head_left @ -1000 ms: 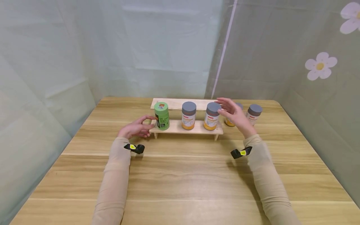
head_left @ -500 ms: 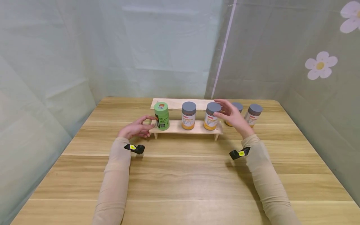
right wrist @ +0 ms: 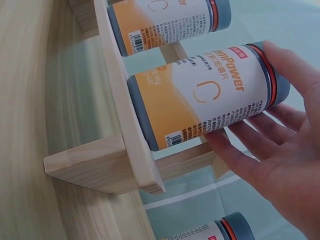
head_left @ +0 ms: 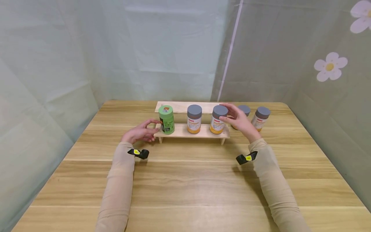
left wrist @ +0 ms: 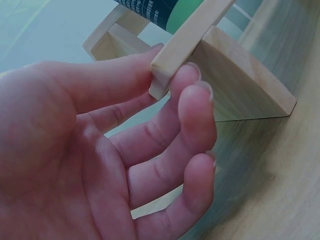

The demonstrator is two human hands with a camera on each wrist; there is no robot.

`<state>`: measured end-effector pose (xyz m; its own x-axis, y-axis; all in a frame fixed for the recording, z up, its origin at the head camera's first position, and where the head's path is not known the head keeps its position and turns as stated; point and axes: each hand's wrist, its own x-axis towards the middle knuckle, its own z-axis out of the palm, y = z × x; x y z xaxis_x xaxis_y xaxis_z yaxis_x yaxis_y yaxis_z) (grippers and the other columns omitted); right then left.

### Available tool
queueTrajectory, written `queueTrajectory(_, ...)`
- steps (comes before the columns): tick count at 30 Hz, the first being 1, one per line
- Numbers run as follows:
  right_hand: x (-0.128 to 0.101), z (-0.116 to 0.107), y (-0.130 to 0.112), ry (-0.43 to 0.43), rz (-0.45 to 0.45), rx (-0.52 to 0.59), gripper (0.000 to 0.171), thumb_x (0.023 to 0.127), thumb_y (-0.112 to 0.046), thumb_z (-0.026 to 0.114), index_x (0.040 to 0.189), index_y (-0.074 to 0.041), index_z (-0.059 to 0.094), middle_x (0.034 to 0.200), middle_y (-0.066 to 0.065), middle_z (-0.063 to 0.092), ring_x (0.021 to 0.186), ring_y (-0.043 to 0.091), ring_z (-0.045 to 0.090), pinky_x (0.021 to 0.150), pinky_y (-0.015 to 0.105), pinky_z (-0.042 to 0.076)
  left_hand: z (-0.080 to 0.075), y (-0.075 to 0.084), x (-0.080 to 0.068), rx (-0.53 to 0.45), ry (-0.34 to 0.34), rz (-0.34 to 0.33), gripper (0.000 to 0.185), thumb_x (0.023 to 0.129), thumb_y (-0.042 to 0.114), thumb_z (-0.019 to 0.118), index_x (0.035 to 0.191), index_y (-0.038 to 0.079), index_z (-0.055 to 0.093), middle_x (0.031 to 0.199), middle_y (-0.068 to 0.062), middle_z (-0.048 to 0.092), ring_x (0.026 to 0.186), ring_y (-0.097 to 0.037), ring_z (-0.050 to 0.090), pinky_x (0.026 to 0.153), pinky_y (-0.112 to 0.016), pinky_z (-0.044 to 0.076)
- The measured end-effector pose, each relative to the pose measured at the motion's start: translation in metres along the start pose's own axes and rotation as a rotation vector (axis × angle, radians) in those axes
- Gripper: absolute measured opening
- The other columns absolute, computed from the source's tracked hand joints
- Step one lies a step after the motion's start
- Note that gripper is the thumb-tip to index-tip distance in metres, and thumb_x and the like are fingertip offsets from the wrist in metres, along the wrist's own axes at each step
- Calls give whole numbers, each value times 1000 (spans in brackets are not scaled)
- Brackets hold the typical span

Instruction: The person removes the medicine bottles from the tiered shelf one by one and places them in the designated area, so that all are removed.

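Observation:
A small two-tier wooden shelf (head_left: 181,129) stands on the table. My left hand (head_left: 140,131) pinches the left end of its lower board, thumb above and fingers below, as the left wrist view shows. Beside that hand, a green bottle (head_left: 166,120) stands upright on the lower tier. Two grey-lidded supplement bottles share this tier. The middle bottle (head_left: 194,120) is untouched. My right hand (head_left: 239,120) holds the right bottle (right wrist: 200,95) near its lid, with the thumb on one side and fingers round the other. That bottle rests upright on the board.
Two more grey-lidded bottles stand on the table right of the shelf: one bottle (head_left: 244,110) partly behind my right hand, another bottle (head_left: 261,118) farther right. The upper tier (head_left: 185,106) lies behind the bottles. A curtain (head_left: 174,48) hangs behind the table.
My right hand has moved slightly left and taken hold of the right bottle by its upper part. The left hand and the bottles have stayed in place.

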<state>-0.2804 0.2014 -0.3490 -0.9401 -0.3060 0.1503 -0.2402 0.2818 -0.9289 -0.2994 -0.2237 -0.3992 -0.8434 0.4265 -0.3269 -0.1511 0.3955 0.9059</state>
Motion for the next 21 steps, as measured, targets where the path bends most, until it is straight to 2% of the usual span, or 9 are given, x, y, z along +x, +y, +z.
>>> queueTrajectory(3, -1, 0, -1, 11, 5, -20, 58, 92, -18, 67, 144, -12, 41, 145, 14, 46, 137, 30, 44, 109, 47, 39, 0, 1, -1, -1, -5, 5, 57, 100, 28, 54, 148, 14, 25, 88, -2, 58, 72, -10, 61, 73, -29, 55)
queueTrajectory(7, -1, 0, -2, 30, 11, -44, 58, 91, -20, 68, 144, -13, 43, 140, 15, 51, 130, 27, 50, 101, 32, 46, 1, 1, -1, -6, -8, 7, 57, 100, 27, 54, 147, 14, 25, 88, -2, 58, 72, -10, 60, 74, -29, 55)
queueTrajectory(10, -1, 1, -2, 41, 12, -52, 58, 90, -21, 69, 143, -15, 45, 138, 13, 53, 126, 22, 52, 96, 26, 46, 1, 0, -1, -9, -9, 7, 57, 100, 27, 55, 147, 14, 25, 86, -2, 59, 71, -10, 61, 74, -29, 55)
queueTrajectory(15, -1, -3, 0, 51, -2, -50, 57, 89, -23, 71, 141, -15, 47, 136, 8, 55, 123, 14, 54, 95, 25, 46, 1, 0, -1, -4, -7, 3, 58, 100, 28, 54, 148, 15, 25, 85, -1, 59, 72, -10, 61, 74, -30, 55)
queueTrajectory(21, -6, -14, 1, 81, -9, -56, 55, 89, -23, 72, 139, -15, 50, 135, 4, 57, 124, 11, 54, 96, 24, 46, 1, 1, 0, 19, -1, -6, 59, 100, 32, 54, 149, 17, 25, 85, -1, 59, 72, -10, 61, 73, -29, 54)
